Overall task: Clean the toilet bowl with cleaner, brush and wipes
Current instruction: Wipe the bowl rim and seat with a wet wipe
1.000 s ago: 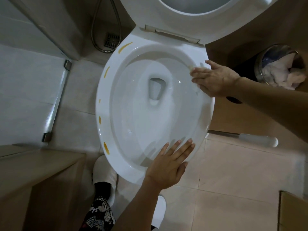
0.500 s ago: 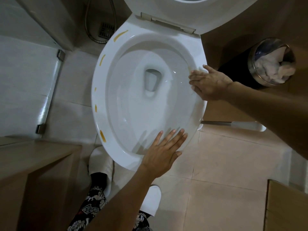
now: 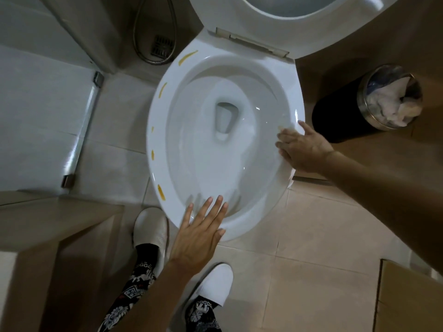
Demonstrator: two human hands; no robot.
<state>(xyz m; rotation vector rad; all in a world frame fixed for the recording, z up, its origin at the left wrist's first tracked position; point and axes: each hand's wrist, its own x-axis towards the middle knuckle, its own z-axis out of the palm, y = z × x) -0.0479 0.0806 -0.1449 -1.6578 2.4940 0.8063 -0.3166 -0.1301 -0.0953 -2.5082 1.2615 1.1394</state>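
Resting two bare hands on one white ceramic toilet bowl (image 3: 282,188), seat lid raised.
Left hand (image 3: 199,233) lies spread flat on the near rim; right hand (image 3: 304,149) presses flat on the right rim, anything under it hidden. Five yellow-brown streaks (image 3: 161,192) mark the left rim.

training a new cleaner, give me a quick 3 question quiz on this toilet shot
1. True or false: the toilet seat is raised.
2. Which side of the toilet rim carries yellow streaks, seen from the camera? A) left B) right C) front
3. Fill in: the right hand presses flat on the rim's right side, while the left hand rests flat on its ____ edge.

Key: 1 true; 2 A; 3 front. The trash bin beside the toilet holds crumpled white tissue.
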